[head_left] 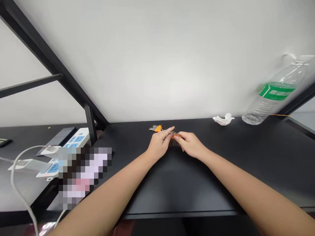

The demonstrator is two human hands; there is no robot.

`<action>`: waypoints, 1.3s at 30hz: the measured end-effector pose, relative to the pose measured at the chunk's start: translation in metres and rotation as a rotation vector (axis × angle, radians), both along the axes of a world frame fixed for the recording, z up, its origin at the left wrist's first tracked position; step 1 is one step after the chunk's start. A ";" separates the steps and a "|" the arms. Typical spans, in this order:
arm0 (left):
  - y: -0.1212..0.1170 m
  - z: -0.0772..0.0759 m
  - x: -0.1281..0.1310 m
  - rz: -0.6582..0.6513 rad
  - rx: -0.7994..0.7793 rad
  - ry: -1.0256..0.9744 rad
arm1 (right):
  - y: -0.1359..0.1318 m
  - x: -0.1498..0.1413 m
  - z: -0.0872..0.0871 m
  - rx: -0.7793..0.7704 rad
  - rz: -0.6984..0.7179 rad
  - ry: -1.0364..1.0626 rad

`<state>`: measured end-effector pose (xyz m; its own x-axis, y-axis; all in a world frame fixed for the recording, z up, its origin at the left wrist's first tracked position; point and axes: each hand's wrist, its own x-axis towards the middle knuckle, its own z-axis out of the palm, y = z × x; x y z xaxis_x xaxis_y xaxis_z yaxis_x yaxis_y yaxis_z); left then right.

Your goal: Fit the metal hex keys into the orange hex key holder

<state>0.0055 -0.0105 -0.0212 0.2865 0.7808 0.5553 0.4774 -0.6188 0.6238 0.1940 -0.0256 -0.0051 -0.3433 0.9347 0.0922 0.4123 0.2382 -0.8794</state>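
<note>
Your two hands meet above the black tabletop (177, 190), near its middle and toward the wall (172, 59). The orange holder (175, 135) with its row of metal rods (174, 142) is located between them. Its long axis runs left to right, from one hand to the other. The rods sit side by side, roughly square to that axis, with their visible ends directed toward you and the near edge.

Grip, left hand (158, 143): thumb and fingers are closed about the left end of the holder, the index finger extended along the far side. Grip, right hand (191, 144): thumb and fingers are pinched on the right end. The fingers hide much of the holder; whether it touches the tabletop cannot be told.

A second orange holder (158, 128) lies just beyond your left hand. Its rods point left, their long axis roughly parallel to the wall. A crumpled white tissue (223, 119) and a clear bottle (273, 93) are at the right rear, well apart from your hands.
</note>
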 end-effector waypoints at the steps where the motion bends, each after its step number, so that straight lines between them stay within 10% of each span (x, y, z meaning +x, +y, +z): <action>1: 0.001 0.000 0.000 -0.002 0.032 0.063 | 0.001 0.001 -0.001 -0.009 -0.007 -0.001; 7: 0.000 0.002 -0.001 -0.004 0.147 0.438 | 0.006 0.005 -0.005 0.027 0.042 -0.093; 13: 0.004 0.003 -0.008 -0.122 0.003 0.267 | 0.006 0.008 -0.004 0.025 0.088 -0.111; 19: 0.028 0.002 -0.034 0.332 -0.067 0.334 | 0.025 0.037 -0.005 0.038 0.023 -0.283; 25: 0.031 -0.004 -0.040 0.263 -0.261 0.681 | 0.052 0.074 -0.012 0.149 -0.303 -0.647; 29: 0.026 0.003 -0.034 0.263 -0.250 0.613 | 0.056 0.080 -0.017 0.240 -0.421 -0.769; 39: 0.028 0.014 -0.037 0.243 -0.577 0.290 | 0.048 0.070 -0.019 0.304 -0.153 -0.777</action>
<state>-0.0316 0.0176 -0.0077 0.1404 0.9892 -0.0416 0.7581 -0.0804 0.6472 0.2641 0.0228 -0.0243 -0.2850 0.9487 0.1369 0.9197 0.3109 -0.2398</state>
